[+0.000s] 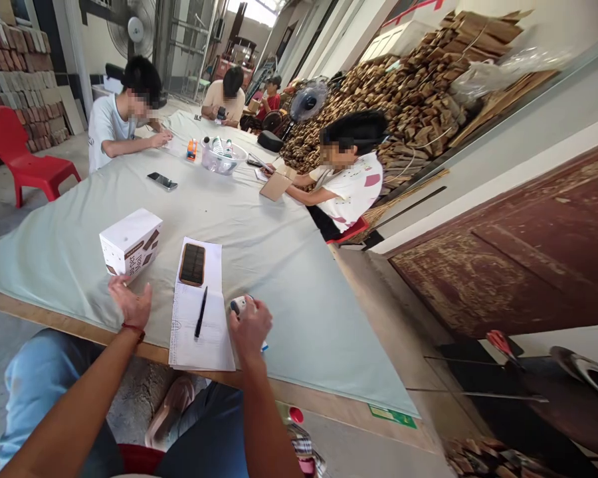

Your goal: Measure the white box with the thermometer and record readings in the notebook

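My left hand (130, 304) has its fingers spread at the lower edge of a white printed box (132, 244) that stands on the table; whether they touch it I cannot tell. On the right, my right hand (250, 326) is closed around a small white object with dark markings (239, 305), mostly covered by the fingers. Between the hands lies an open notebook (206, 352) with handwriting on its lower page. A black pen (201, 312) rests on that page, and a dark phone-like device with an orange-brown edge (193, 264) on the upper one.
A cloth-covered table (299, 279) stretches away from me. Farther back are a phone (162, 181), a clear basin (222, 160) with bottles and an orange box (192, 150). Several people sit around the table; one at right holds a cardboard piece (278, 184). A red chair (27, 149) stands left.
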Action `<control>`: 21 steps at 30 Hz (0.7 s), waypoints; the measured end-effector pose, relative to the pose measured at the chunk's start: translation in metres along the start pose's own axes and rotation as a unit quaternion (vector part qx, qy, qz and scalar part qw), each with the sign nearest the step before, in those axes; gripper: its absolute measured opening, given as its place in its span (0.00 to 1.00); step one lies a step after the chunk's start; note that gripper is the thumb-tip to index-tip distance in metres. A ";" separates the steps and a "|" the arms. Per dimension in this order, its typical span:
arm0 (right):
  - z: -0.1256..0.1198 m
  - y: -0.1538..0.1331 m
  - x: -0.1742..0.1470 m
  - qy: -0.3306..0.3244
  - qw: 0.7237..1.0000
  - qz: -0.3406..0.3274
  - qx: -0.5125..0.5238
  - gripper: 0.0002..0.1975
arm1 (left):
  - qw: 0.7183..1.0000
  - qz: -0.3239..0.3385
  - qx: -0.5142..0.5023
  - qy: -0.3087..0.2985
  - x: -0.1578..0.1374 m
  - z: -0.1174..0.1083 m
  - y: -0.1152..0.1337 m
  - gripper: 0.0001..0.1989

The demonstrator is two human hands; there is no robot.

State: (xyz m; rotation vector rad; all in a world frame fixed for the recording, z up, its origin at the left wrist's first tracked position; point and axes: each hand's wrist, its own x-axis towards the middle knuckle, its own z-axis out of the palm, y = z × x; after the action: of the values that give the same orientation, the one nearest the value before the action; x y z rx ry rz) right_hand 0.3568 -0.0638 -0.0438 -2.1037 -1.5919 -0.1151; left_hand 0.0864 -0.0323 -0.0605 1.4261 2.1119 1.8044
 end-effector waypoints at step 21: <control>-0.033 -0.105 -0.022 -0.280 0.753 0.125 0.583 0.11 | 0.994 -0.007 -0.075 -0.077 0.029 0.003 -0.032 0.34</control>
State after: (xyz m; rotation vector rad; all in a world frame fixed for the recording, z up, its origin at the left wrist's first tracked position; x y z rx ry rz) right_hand 0.2606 -0.0773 0.0116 -1.2734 -1.0673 1.3563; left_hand 0.0516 -0.0091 -0.0723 1.4591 1.8671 1.7439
